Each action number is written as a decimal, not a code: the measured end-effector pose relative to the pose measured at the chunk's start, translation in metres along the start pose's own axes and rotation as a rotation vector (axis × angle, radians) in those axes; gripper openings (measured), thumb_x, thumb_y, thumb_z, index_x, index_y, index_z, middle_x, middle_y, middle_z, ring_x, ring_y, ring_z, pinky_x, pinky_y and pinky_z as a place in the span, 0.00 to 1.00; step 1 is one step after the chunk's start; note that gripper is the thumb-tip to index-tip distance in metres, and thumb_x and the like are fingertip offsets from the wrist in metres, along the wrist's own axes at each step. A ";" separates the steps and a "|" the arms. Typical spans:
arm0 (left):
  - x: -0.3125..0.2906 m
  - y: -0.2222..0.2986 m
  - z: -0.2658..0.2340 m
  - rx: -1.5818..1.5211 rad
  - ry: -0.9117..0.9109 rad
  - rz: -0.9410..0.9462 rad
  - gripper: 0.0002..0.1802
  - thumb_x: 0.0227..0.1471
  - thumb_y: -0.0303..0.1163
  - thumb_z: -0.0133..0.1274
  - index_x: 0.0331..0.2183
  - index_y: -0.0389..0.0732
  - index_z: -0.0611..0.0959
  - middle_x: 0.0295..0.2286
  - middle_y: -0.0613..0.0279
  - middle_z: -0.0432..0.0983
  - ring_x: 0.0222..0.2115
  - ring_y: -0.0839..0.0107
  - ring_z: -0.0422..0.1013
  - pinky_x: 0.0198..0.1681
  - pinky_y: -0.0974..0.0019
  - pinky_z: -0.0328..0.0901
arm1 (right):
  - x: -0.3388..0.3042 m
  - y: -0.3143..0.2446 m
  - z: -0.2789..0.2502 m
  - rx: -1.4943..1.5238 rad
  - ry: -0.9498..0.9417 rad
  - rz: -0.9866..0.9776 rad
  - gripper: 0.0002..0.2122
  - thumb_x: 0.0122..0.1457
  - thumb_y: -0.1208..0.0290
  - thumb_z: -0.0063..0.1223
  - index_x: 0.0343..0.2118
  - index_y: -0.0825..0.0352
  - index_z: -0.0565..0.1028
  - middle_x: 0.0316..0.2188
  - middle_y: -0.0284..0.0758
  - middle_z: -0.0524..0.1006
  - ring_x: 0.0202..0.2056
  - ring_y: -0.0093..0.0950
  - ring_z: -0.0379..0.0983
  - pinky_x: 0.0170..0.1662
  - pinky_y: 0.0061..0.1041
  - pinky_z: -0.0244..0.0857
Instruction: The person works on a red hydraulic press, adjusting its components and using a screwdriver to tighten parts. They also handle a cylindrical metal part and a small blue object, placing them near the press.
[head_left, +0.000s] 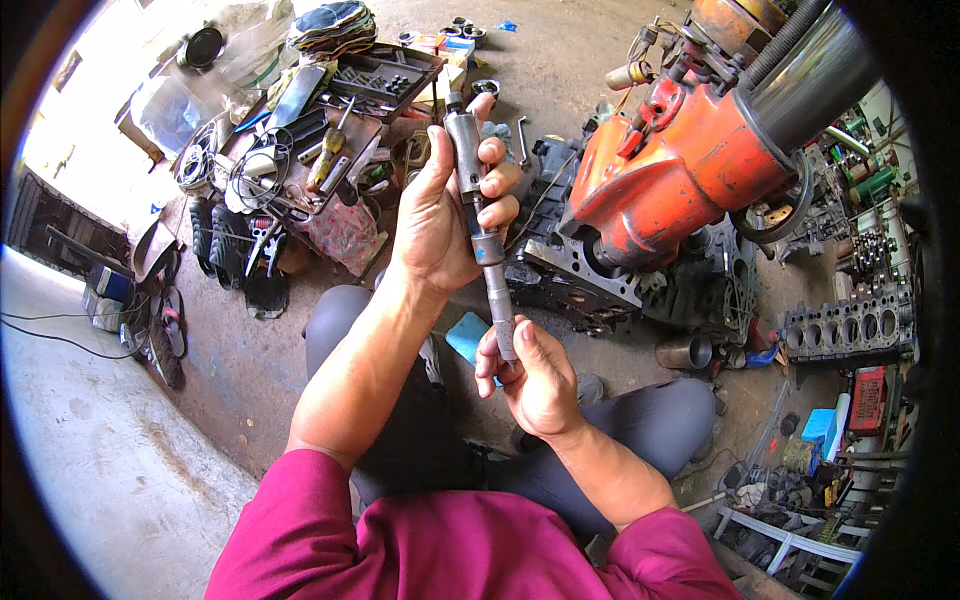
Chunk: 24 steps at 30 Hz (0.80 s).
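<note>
A long, stepped metal tool with a micrometer-like barrel (497,292) slants across the middle, in front of my body. My left hand (432,225) wraps round its thicker upper part, a silver cylinder with a dark collar below it. At the narrow lower end, the fingers and thumb of my right hand (543,388) pinch the grey sleeve. The lower tip is partly hidden by those fingers. Ahead and to the right stands a large red-orange machine (690,165) with a thick shiny column, over a metal engine block (590,275).
A low bench at far left bears an open tool tray (385,80), a yellow-handled screwdriver (328,158) and coiled cable (262,172). Another engine block (850,325) lies at the right, near a red crate (866,400). Sandals (172,320) rest on the floor at left.
</note>
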<state>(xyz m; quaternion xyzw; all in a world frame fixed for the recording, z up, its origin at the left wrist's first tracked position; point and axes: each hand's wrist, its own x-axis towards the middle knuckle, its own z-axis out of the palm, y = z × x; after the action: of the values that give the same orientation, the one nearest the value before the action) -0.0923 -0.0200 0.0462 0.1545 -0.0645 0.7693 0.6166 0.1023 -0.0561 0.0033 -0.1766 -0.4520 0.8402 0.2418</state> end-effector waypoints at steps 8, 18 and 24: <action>0.000 0.001 0.000 -0.005 0.008 -0.008 0.35 0.68 0.52 0.45 0.68 0.46 0.60 0.34 0.67 0.65 0.29 0.77 0.59 0.26 0.73 0.60 | 0.000 0.001 0.001 -0.018 -0.007 -0.033 0.22 0.74 0.50 0.37 0.37 0.67 0.72 0.30 0.39 0.74 0.28 0.27 0.73 0.32 0.25 0.69; 0.000 -0.002 0.001 0.015 0.010 0.001 0.37 0.66 0.52 0.48 0.67 0.47 0.61 0.39 0.67 0.69 0.32 0.76 0.61 0.26 0.74 0.62 | -0.002 0.007 0.002 -0.079 0.027 -0.195 0.12 0.71 0.60 0.52 0.41 0.66 0.68 0.30 0.33 0.75 0.28 0.18 0.71 0.33 0.19 0.69; 0.000 -0.004 -0.001 0.143 0.015 0.020 0.37 0.66 0.54 0.46 0.68 0.50 0.60 0.39 0.67 0.69 0.32 0.75 0.62 0.26 0.73 0.62 | -0.002 0.009 0.002 -0.100 0.067 -0.201 0.13 0.71 0.60 0.51 0.40 0.65 0.68 0.29 0.33 0.74 0.27 0.19 0.71 0.32 0.19 0.68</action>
<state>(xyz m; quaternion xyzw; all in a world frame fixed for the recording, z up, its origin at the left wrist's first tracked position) -0.0883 -0.0188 0.0451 0.1916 -0.0065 0.7791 0.5968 0.1011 -0.0627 -0.0028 -0.1703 -0.5005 0.7816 0.3310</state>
